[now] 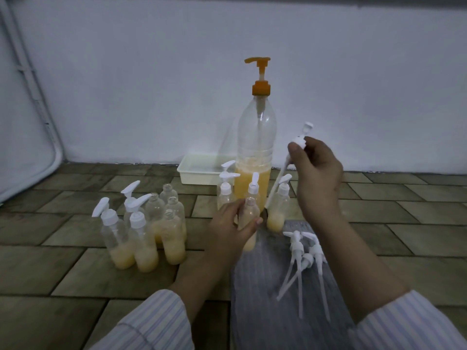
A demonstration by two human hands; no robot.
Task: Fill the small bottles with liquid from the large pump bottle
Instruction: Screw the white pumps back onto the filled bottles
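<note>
On the tiled floor (75, 253), the large pump bottle (255, 152) stands upright near the white wall, with an orange pump head and yellow liquid filling its lower part. At centre, the left hand (232, 231) grasps an uncapped small bottle (249, 223), partly filled, tilted slightly. The right hand (318, 173) pinches a white pump cap (299, 141) by its collar; its dip tube slants down toward the neck of the held bottle. Left of the hands stands a group of small bottles (144, 228), some capped, some open, each holding yellow liquid at the base. Three more capped bottles (226, 188) stand just beside the large bottle. Loose pump caps (307, 251) lie on a grey striped cloth (265, 286). A white tray (199, 170) sits behind.
</note>
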